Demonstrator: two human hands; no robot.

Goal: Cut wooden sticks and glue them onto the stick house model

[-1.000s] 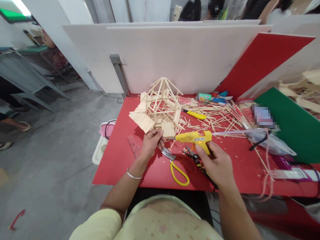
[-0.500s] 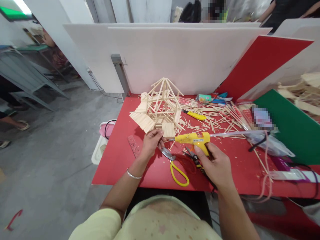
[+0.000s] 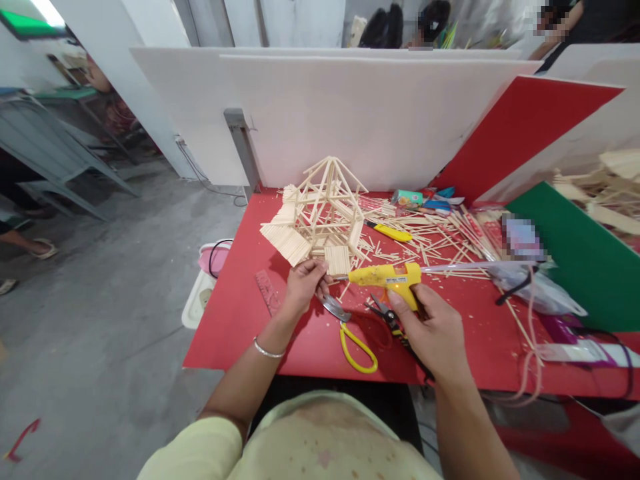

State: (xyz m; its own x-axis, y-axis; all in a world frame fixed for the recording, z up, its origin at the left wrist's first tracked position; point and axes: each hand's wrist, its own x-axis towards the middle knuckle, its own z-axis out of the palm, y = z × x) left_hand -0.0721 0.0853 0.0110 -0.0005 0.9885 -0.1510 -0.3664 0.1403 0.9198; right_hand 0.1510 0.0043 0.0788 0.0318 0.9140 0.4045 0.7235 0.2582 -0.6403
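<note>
Both hands busy: right hand (image 3: 431, 327) grips the yellow glue gun (image 3: 384, 275) over the desk (image 3: 235, 333), nozzle at my left hand (image 3: 304, 285), closed on something too small to make out.

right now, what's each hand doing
left hand: curled shut beside the stick model; what it pinches cannot be told
right hand: closed on the glue gun, nozzle toward the model

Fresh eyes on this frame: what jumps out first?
The pale stick model stands mid-left on the red table. Just in front, the right hand grips a yellow glue gun, nozzle toward the model's front panel, where the left hand sits. Loose sticks litter the table to the right; yellow-handled scissors lie between the hands.
</note>
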